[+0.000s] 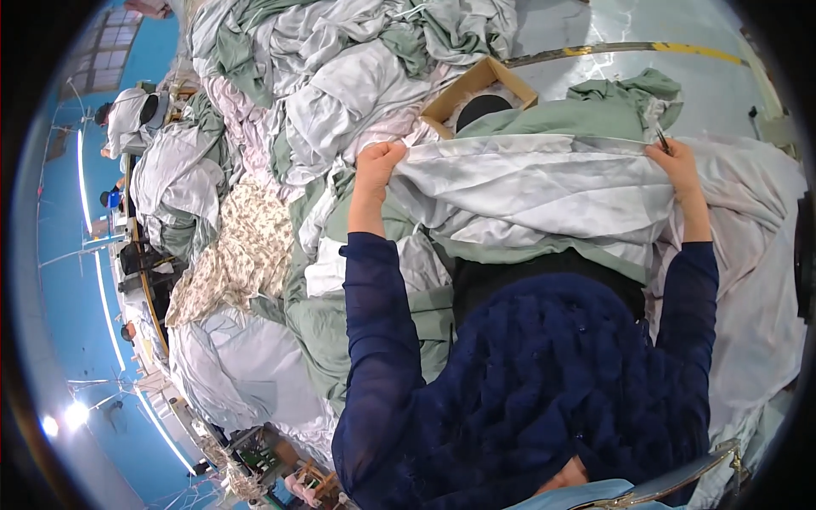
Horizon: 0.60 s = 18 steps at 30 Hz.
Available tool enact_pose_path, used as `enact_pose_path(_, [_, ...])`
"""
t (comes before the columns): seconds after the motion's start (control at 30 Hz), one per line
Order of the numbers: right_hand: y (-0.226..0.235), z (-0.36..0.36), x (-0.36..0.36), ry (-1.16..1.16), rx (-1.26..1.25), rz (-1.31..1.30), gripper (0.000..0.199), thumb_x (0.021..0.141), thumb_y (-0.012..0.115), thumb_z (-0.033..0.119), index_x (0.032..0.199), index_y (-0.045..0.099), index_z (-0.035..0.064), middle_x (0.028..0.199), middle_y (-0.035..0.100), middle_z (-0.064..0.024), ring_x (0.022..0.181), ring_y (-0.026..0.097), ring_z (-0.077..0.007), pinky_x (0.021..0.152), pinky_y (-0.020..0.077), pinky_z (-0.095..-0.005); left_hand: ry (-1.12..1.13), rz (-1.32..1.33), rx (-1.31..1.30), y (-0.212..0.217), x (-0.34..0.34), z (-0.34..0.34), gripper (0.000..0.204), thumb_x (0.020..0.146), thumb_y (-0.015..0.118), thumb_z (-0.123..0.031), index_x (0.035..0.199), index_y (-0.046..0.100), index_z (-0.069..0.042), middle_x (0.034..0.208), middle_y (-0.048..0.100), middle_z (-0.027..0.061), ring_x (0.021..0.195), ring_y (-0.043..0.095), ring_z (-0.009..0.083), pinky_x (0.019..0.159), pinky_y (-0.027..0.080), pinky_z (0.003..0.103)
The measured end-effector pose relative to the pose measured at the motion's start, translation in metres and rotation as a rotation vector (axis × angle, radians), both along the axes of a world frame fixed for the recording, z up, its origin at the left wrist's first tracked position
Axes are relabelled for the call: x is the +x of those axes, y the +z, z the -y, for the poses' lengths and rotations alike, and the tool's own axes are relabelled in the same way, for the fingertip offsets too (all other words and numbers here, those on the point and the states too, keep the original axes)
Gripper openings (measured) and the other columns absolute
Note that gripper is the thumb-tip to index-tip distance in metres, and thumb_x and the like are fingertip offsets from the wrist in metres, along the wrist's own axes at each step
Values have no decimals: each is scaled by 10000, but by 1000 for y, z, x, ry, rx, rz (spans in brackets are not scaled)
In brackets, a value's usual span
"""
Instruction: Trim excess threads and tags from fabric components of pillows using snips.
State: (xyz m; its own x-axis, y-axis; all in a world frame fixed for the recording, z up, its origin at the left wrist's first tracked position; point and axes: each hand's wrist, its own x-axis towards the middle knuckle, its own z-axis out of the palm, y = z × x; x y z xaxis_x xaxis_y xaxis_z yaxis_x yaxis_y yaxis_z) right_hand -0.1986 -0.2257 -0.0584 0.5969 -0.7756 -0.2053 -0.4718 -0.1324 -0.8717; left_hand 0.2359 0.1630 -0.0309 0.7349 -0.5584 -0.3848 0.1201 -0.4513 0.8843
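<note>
Currently, left hand [376,166] and right hand [671,161], each grip clamped on the pale sheet [527,191] edge at twelve o'clock; box [476,89] beyond; best kept taut and level, judging by its creases.

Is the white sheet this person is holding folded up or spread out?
Spread out. The left hand and right hand grip the white sheet at opposite ends of its top edge, stretched wide between them.
</note>
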Motion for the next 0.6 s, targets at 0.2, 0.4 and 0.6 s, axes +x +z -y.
enact_pose_path(0.2, [-13, -3, 9, 18, -98, -26, 239, 799, 759, 208, 760, 635, 7, 639, 505, 60, 620, 418, -47, 556, 340, -253, -99, 423, 201, -17, -29, 14, 137, 810, 721, -164, 783, 673, -38, 682, 603, 3, 603, 525, 135, 580, 429, 303])
enact_pose_path(0.4, [-31, -13, 8, -32, -132, -53, 253, 799, 747, 229, 789, 647, -3, 615, 521, 17, 601, 425, -59, 545, 352, -267, -305, 1068, -215, 6, -127, 79, 216, 720, 736, -59, 929, 683, -74, 1012, 634, 95, 961, 591, 290, 802, 492, 366])
enact_pose_path(0.6, [-49, -21, 5, -70, -162, -35, 274, 850, 729, 190, 735, 576, -5, 637, 471, 50, 630, 397, -53, 554, 339, -262, -476, 1032, -169, -9, -146, 111, 184, 709, 729, -45, 885, 681, -69, 852, 584, 73, 869, 574, 283, 737, 487, 381])
